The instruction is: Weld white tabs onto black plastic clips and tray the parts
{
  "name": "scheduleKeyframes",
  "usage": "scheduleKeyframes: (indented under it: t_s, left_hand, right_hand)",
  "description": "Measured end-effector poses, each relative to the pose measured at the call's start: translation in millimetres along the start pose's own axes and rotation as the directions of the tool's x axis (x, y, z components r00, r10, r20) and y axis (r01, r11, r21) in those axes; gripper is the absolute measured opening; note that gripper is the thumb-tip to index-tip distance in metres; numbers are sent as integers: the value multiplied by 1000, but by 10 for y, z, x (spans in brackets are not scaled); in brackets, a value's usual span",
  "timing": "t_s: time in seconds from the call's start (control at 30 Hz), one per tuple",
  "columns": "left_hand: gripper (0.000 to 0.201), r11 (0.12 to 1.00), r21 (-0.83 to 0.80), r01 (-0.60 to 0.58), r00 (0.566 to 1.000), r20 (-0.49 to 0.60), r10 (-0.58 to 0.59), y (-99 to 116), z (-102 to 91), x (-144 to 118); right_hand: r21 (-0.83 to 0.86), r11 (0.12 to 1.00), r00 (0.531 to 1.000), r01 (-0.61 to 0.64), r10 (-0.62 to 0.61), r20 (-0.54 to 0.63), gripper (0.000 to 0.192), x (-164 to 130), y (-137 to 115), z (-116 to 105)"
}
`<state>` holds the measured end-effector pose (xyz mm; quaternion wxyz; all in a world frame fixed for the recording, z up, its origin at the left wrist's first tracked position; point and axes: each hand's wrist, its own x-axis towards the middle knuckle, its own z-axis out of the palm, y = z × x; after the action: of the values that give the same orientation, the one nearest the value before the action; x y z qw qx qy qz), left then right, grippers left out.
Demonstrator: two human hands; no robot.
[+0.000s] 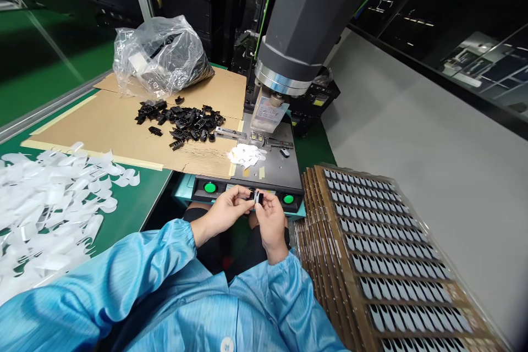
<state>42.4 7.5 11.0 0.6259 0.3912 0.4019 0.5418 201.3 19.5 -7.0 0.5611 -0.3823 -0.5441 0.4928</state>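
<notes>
Gripped between the fingertips of the left hand [231, 204] and the right hand [271, 223] is a small black part [260, 197], at six o'clock from the machine head [284, 77]; it could be dropped if either pinch is loosened, and the green button [289, 198] at three o'clock could be pressed if the right hand is shifted

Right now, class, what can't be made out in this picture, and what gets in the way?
All in the head view:
- Small held piece: partly covered by the left grip and right grip.
- Plastic bag: contents obscured by creases and glare.
- Machine label: writing too small.
- White strips: pile cut off by the left edge.
- Tray stack: cut off by the bottom edge.
</notes>
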Motion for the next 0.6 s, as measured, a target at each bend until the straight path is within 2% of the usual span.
scheduleKeyframes:
  t_s: [0.6]
  left_hand:
    - [50,1000,-16,11,1000,-24,-11,-16,6,-9]
  right_hand:
    - [-4,1000,1000,-15,15,-11,33,-17,-29,18]
